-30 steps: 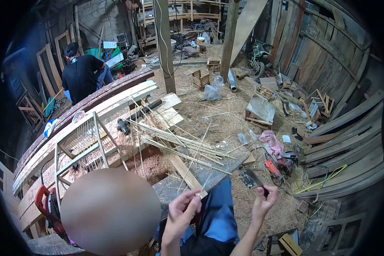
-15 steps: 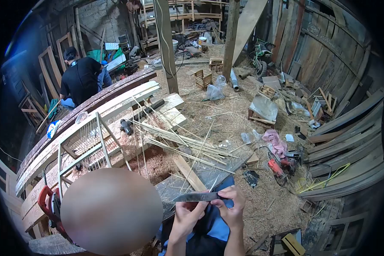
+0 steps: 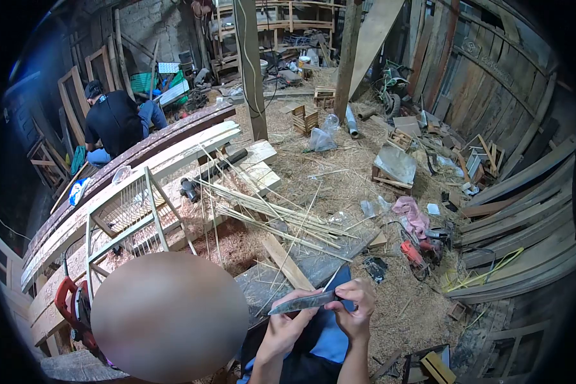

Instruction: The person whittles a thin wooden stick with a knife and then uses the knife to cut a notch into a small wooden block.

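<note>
A knife (image 3: 301, 302) with a dark, wide blade lies across the front of my body, its tip pointing left. My right hand (image 3: 356, 307) is closed around its handle end. Under the blade, my left hand (image 3: 285, 336) is closed, with its thumb and fingers close against the metal. From behind the blade a thin pale stick (image 3: 331, 280) sticks up between the hands. It appears to be in my left hand, though its lower end is hidden. Beyond the hands, many thin sticks (image 3: 281, 217) lie over the dark board (image 3: 253, 281) and a flat wooden piece (image 3: 287, 262).
A slatted wooden frame (image 3: 152, 211) leans on long planks (image 3: 192, 144) at left, near a red tool (image 3: 70, 304). Another person (image 3: 115, 121) crouches behind them. Right of me lie a red power tool (image 3: 413, 254) and stacked boards (image 3: 525, 243). A post (image 3: 251, 70) stands ahead.
Both hands and the knife have shifted slightly right, and the blade has tilted so its tip sits lower. The crouching person has leaned a little to the left.
</note>
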### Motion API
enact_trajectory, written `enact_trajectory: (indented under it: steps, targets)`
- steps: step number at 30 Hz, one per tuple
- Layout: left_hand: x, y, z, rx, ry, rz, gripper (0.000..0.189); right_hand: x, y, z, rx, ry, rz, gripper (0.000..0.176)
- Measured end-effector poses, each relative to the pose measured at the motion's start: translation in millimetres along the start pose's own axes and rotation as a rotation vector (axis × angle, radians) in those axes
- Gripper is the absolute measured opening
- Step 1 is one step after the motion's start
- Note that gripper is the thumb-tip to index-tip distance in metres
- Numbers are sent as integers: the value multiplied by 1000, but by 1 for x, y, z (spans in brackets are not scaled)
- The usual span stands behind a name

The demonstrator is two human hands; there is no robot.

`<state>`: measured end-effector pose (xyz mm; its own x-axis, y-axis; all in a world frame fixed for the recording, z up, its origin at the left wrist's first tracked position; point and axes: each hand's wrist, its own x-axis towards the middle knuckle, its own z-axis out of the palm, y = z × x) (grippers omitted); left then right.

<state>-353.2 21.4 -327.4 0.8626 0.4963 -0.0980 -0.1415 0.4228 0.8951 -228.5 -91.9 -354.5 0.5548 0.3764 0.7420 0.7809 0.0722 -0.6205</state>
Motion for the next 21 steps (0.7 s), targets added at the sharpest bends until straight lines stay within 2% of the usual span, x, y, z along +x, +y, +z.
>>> enact_trajectory:
  steps: [2, 4, 6, 8, 10, 12, 14, 18, 20, 21]
  targets:
    - [1, 2, -1, -53, -7, -46, 22, 0, 4, -6, -92, 19, -33, 35]
    - [-1, 7, -5, -107, -11, -94, 21, -16, 29, -15, -227, 162, 22, 30]
    - [-7, 19, -7, -126, -46, -112, 21, -28, 63, -37, -140, 443, 376, 26]
    - [-6, 21, -2, -38, 9, -29, 22, -44, 76, -68, -135, 430, 545, 30]
    - [-3, 22, -2, -58, 120, -20, 25, -36, 50, -69, -120, 428, 554, 34]
    - [2, 16, -2, -126, 71, 14, 27, -29, 39, -62, -221, 349, 444, 37]
    - [5, 14, 2, -85, 70, -12, 26, -25, 34, -49, -161, 351, 457, 39]
    - [3, 12, 4, -96, 28, -19, 31, -10, 4, -20, -14, 198, 389, 36]
    - [3, 9, 2, -106, 61, -30, 34, -3, -5, -7, 32, 141, 241, 35]
    - [3, 9, 1, -99, 34, -35, 34, -1, -8, -2, 33, 139, 240, 35]
